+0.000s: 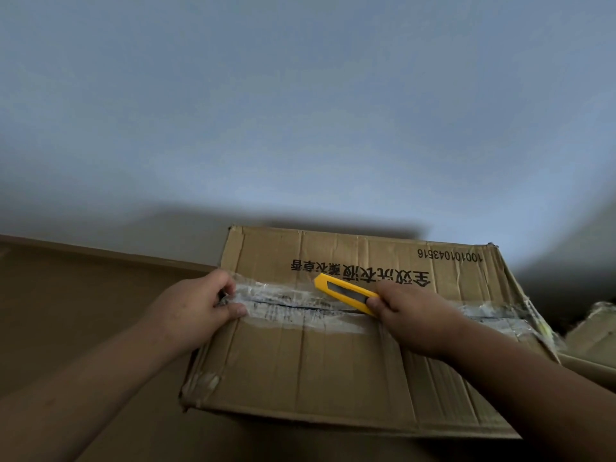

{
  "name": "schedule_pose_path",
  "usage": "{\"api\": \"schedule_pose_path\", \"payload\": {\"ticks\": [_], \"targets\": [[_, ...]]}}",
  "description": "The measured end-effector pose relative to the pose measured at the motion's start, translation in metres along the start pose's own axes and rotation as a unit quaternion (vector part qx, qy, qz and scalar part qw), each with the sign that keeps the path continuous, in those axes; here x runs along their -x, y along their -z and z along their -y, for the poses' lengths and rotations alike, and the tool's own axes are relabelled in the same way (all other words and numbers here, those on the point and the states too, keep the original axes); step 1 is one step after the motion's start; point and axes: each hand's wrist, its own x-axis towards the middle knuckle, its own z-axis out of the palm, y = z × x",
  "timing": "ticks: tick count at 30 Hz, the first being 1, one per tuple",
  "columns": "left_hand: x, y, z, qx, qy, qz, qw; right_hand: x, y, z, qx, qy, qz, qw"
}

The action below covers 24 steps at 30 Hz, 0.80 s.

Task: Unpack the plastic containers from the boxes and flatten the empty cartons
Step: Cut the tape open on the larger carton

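A closed brown carton [333, 368] with black printed characters lies in front of me, its top flaps joined by a strip of clear tape [293, 306] along the middle seam. My right hand [416, 318] grips a yellow utility knife [346, 293] whose tip meets the tape near the seam's middle. My left hand [196, 308] holds the carton's left edge at the tape end, thumb lying on the tape. The seam between the hands looks slit open. No plastic containers are visible.
A brown cardboard surface [83, 311] spreads to the left, under and beside the carton. Part of another crumpled carton [596, 331] shows at the right edge. A pale wall [300, 111] rises directly behind the carton.
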Motion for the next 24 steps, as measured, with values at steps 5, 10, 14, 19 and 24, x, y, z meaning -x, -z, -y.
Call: {"api": "schedule_pose_path", "payload": {"ticks": [5,10,14,19,24], "targets": [[-0.003,-0.002,0.002,0.003,0.004,-0.005,1.0,0.003,0.006,-0.004,0.067,0.022,0.014,0.997],[-0.003,-0.003,0.005,0.007,0.013,-0.01,1.0,0.002,0.014,-0.022,-0.034,-0.013,-0.012,0.999],[-0.002,-0.002,0.004,0.008,0.013,-0.012,1.0,0.008,0.016,-0.034,-0.126,-0.009,-0.058,0.99],[0.0,-0.004,0.004,0.007,0.013,-0.009,1.0,0.014,0.027,-0.043,-0.108,0.008,-0.048,0.993],[-0.001,-0.005,0.006,0.015,0.016,-0.012,1.0,0.03,0.057,-0.059,-0.173,0.048,0.025,0.983]]}}
